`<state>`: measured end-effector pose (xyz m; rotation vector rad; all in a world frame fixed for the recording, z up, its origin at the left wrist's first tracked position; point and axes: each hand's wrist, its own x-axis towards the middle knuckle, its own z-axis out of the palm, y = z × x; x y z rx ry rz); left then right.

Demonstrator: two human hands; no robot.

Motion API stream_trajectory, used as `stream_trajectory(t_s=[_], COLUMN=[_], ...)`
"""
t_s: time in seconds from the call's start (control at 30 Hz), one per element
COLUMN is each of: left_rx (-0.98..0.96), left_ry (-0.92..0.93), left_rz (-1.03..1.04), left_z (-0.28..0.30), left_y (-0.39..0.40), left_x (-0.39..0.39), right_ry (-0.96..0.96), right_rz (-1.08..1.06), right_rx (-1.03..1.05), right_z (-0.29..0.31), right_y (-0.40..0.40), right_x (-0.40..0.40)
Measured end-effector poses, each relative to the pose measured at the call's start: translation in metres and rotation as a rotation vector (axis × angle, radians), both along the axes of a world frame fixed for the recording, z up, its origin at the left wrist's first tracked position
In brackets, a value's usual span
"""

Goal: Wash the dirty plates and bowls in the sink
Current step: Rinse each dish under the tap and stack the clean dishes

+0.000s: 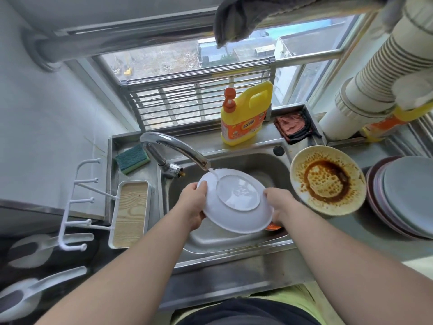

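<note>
1. Rinsing is the step in hand: a white plate [236,200] is held underside up over the sink [234,240] at frame centre, and a thin stream from the tap [178,148] lands on its upper left rim.
2. Left hand [193,204] grips the plate's left rim, thumb on top. Right hand [280,205] grips the right rim, fingers curled under. Both are grasping; neither is free.
3. Plate is tilted, lower edge toward the bottom of the frame. It looks clean on the face shown; the other face is hidden.
4. Something orange [273,228] lies in the sink beneath the plate's lower right edge; what it is cannot be told.
5. Dirty plate [328,180], smeared with brown sauce, sits right of the sink, leaning on a stack [405,198] of grey and dark plates at the right edge.
6. Sponge [132,158] lies left of the tap; detergent [246,116] stands behind the sink, upper centre.
7. Judgement: work is at an early stage. Next move calls for turning the plate to rinse the hidden face, setting it aside, then taking up the sauced plate with sponge and detergent.
</note>
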<state>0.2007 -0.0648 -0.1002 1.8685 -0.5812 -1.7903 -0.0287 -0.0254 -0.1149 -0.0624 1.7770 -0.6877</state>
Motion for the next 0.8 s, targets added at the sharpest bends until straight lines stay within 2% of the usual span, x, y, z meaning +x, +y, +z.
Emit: stream_trajectory(t_s=[0.27,0.53,0.63,0.8], left_rx=[0.007,0.056,0.123,0.115], left_ry=[-0.140,-0.101,0.014,0.137], left_rz=[0.108,0.263,0.372,0.417], left_z=[-0.019,-0.010,-0.004,0.007], left_y=[-0.002,0.008,0.009,0.008], left_x=[0.059,0.073,0.062,0.031], right_ry=[-0.154,-0.042,0.025,0.078], right_rz=[0.067,0.187,0.246,0.268], right_rx=[-0.010,-0.255,-0.371,-0.515], right_z=[-0.051,0.019,0.031,0.052], right_y=[-0.007,-0.024,-0.032,-0.047], right_x=[0.044,0.083,0.079,0.060])
